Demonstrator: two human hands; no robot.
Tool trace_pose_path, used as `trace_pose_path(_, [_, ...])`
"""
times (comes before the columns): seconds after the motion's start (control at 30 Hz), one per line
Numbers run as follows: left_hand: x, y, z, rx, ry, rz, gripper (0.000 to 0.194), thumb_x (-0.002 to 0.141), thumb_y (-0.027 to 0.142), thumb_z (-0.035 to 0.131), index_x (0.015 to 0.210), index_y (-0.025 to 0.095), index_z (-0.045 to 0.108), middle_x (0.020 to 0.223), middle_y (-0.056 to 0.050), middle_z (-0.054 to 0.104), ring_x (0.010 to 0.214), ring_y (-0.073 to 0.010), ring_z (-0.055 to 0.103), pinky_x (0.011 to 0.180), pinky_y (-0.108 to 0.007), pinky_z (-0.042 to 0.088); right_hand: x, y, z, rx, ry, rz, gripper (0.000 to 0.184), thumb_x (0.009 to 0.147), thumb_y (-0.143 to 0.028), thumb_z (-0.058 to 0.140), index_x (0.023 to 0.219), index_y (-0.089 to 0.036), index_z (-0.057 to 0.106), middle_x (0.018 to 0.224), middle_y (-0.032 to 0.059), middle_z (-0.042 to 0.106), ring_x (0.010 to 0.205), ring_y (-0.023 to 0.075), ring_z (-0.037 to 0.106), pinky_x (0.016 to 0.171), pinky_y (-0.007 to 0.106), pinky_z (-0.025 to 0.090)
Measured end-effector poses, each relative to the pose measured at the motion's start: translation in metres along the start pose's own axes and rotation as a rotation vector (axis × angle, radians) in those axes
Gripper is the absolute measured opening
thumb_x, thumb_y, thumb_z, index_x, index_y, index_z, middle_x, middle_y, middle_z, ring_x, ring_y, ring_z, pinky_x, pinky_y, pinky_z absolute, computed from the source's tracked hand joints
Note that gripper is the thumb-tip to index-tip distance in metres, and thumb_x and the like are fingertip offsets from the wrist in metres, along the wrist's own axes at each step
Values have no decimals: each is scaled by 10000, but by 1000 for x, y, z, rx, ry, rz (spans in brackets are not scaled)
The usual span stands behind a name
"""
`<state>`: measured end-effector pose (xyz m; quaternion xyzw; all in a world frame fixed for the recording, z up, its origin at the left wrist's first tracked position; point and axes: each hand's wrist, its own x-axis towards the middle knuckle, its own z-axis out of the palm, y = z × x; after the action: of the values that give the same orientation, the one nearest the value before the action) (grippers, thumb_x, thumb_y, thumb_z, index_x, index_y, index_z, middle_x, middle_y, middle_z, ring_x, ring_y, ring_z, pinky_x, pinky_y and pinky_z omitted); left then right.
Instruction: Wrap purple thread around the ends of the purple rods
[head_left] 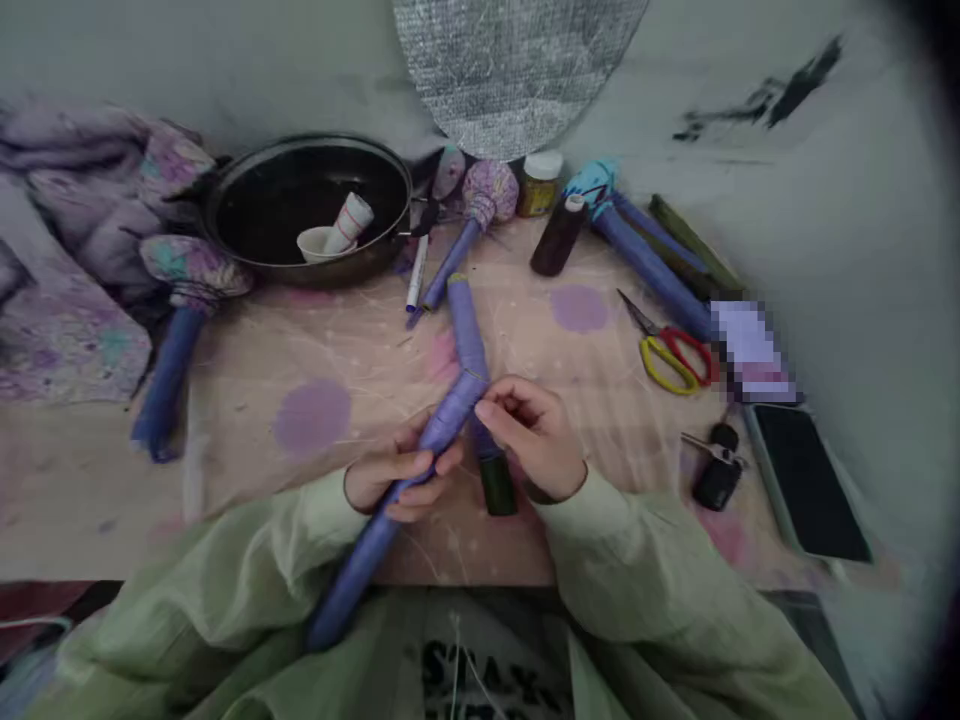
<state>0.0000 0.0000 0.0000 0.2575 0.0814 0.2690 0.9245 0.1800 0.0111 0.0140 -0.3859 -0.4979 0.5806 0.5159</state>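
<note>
My left hand (405, 470) is wrapped round the lower shaft of a forked stick (442, 425), palm side up. Purple wrapping covers most of the stick, whose long end slants down to my lap. One branch points away from me to a yellowish tip. The other branch passes behind my right hand and ends in a bare dark green stub (499, 485). At the fork, a thin yellowish line runs round the wrapping. There, my right hand (536, 430) has thumb and fingers pinched together against the stick's side. Whatever lies in that pinch is too small to make out.
Scissors (671, 350), keys (720, 470) and a phone (810, 480) lie at right. Behind stand a dark bottle (559, 235), a jar (540, 185) and a black pan (307, 262) holding a cup. Cloth-headed purple sticks (176, 350) and a marker (417, 275) lie around.
</note>
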Motion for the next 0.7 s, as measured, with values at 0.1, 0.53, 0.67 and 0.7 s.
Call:
trace_pose_path(0.1, [2, -1, 1, -3, 19, 17, 157, 881, 228, 526, 1028, 230, 473, 751, 37, 523, 383, -8, 351, 294, -76, 284, -1, -1, 0, -6, 2, 14, 176, 769, -302, 651, 692, -174, 559, 506, -81, 408, 439, 44, 322, 421, 200, 260])
trace_pose_path(0.53, [6, -3, -2, 95, 265, 97, 329, 725, 256, 706, 1021, 141, 619, 814, -36, 560, 716, -109, 543, 479, -147, 471, -3, -1, 0, 35, -18, 21, 180, 776, -302, 651, 697, -171, 556, 499, -80, 415, 429, 39, 320, 410, 189, 254])
trace_pose_path(0.67, [6, -4, -5, 86, 281, 113, 280, 738, 260, 701, 976, 119, 657, 823, -45, 605, 725, -118, 570, 603, -224, 523, -3, -3, 0, 19, -12, 19, 196, 769, -316, 655, 690, -168, 555, 500, -76, 419, 434, 41, 328, 409, 191, 258])
trace_pose_path(0.7, [6, -4, -5, 80, 283, 117, 270, 741, 259, 698, 970, 121, 660, 829, -46, 612, 722, -120, 577, 610, -233, 525, -2, -3, 0, 14, -10, 20, 200, 767, -320, 656, 686, -168, 554, 499, -76, 416, 434, 41, 328, 408, 191, 257])
